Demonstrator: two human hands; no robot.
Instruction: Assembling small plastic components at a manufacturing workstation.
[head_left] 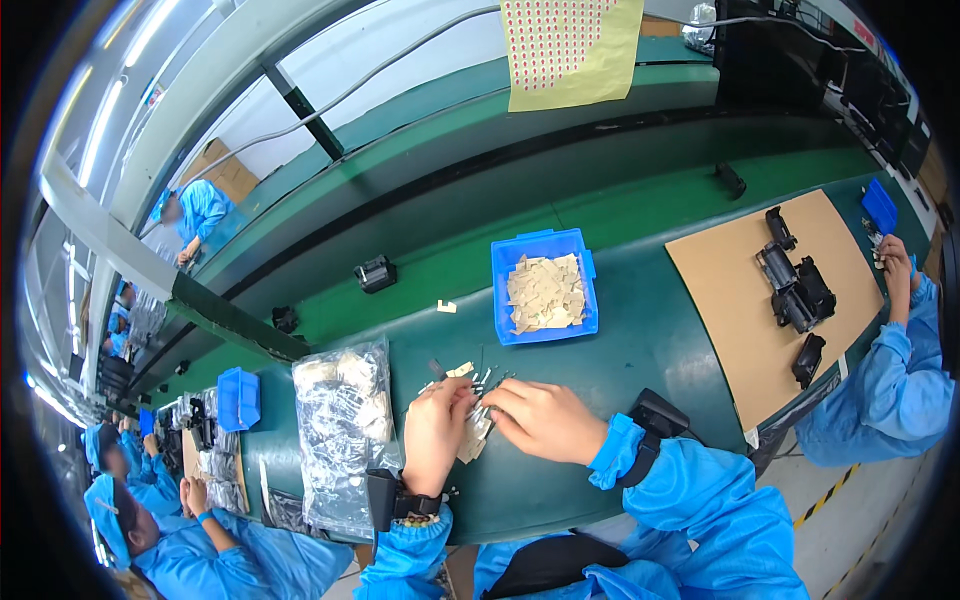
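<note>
My left hand (437,430) and my right hand (550,420) work close together over the green bench, both with fingers pinched. What they pinch is too small and too covered to make out. Between and around the fingertips lie several small, thin silvery and dark parts (487,378). A small beige piece (461,369) sits just beyond my left fingers, and more beige pieces (472,446) lie below the hands. Straight ahead stands a blue bin (544,242) holding a heap of flat beige pieces (546,292).
Left of my hands lies a clear plastic bag (345,440). A cardboard sheet (715,290) with black parts (797,290) is on the right. Beyond are a green conveyor belt (440,270) and a black part (375,274). Co-workers in blue (880,370) sit on both sides.
</note>
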